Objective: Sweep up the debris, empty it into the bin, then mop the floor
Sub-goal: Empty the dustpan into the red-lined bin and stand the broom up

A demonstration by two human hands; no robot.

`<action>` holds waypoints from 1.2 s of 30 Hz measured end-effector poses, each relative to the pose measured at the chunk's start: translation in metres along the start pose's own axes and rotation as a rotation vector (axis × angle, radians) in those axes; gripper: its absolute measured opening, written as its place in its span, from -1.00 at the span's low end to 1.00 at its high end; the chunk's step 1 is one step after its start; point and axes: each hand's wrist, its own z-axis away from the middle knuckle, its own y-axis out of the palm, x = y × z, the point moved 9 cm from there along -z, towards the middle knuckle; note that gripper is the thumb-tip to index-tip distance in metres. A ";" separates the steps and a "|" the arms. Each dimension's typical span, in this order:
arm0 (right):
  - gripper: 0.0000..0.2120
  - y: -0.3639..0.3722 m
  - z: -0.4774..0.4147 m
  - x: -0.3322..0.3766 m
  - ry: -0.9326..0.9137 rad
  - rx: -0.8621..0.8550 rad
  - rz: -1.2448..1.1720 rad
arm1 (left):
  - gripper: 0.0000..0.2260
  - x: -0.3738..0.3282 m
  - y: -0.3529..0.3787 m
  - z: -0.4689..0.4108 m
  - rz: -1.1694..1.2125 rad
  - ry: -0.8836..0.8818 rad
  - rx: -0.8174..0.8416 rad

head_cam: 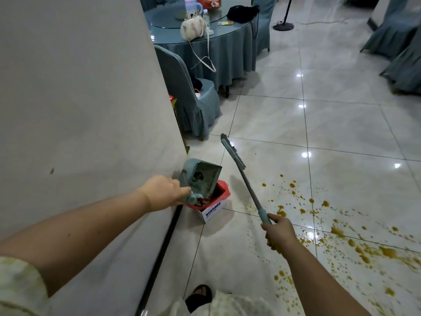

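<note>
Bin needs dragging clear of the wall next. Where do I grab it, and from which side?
Likely the right rim of the bin, pinched over the red bag, coming in from the open floor side. The wall blocks its left, and the tilted dustpan covers much of the opening.

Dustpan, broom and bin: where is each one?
dustpan (206, 179): head view, on its tipped inner tray.
broom (232, 151): head view, on the teal back of its brush head.
bin (213, 210): head view, on the printed white side of the box.
</note>
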 end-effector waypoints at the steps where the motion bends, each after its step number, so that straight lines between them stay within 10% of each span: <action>1: -0.49 0.001 0.001 0.001 0.001 0.005 -0.011 | -0.65 0.006 -0.001 -0.003 0.036 -0.049 -0.051; 6: -0.51 -0.001 0.004 0.007 0.026 0.047 -0.069 | -0.66 0.042 -0.023 0.001 0.172 -0.275 -0.415; 18: -0.74 -0.019 -0.024 0.085 0.084 0.112 -0.183 | -0.63 0.127 -0.015 -0.043 0.627 -0.803 -0.403; 36: -0.75 0.043 -0.177 0.363 0.022 0.270 -0.046 | -0.74 0.307 0.068 -0.279 0.905 -0.707 -0.375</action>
